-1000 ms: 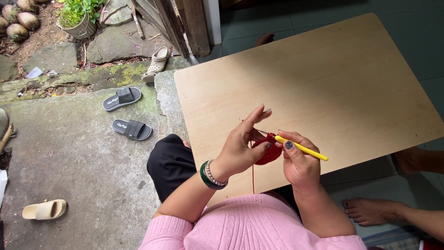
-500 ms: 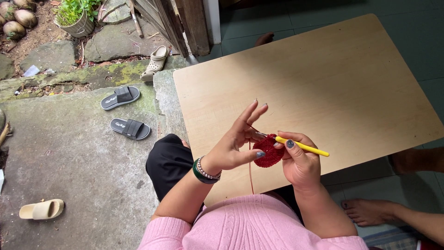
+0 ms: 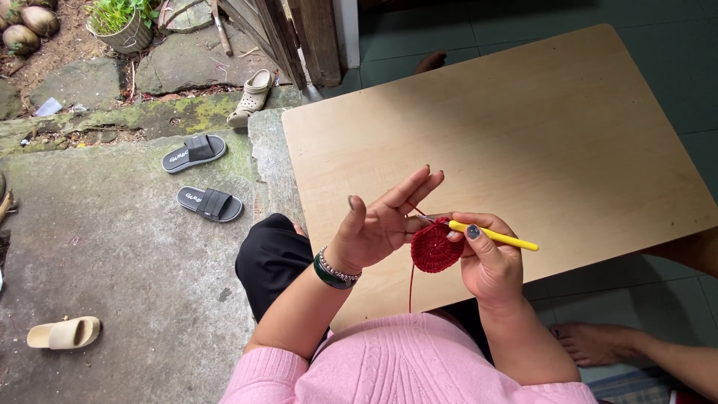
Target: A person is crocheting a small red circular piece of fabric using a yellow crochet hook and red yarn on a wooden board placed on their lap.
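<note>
Head view, and we are looking down over a pink sweater (image 3: pixel 404 366) at two hands working just above the near edge of a pale wooden table (image 3: pixel 508 127). Our left hand (image 3: pixel 378 228), centre frame, has its fingers spread apart and lifted, with a red yarn strand (image 3: pixel 410 280) running past them and hanging down toward our lap; a dark green bangle and a beaded bracelet (image 3: pixel 335 269) sit on that wrist. Just right of it, our right hand (image 3: pixel 490 258) has its fingers closed on a yellow-handled crochet hook (image 3: pixel 493 236), the handle pointing to the right of the frame, the metal tip meeting the top of a small round red crochet piece (image 3: pixel 436 245) held between both hands. Over on the left, a pair of black slides (image 3: pixel 200 176) lies on the concrete, a beige sandal (image 3: pixel 63 333) sits lower left, and a beige clog (image 3: pixel 253 93) rests near the doorway. Lower right, someone else's bare foot (image 3: pixel 598 340) is on the tiles.
</note>
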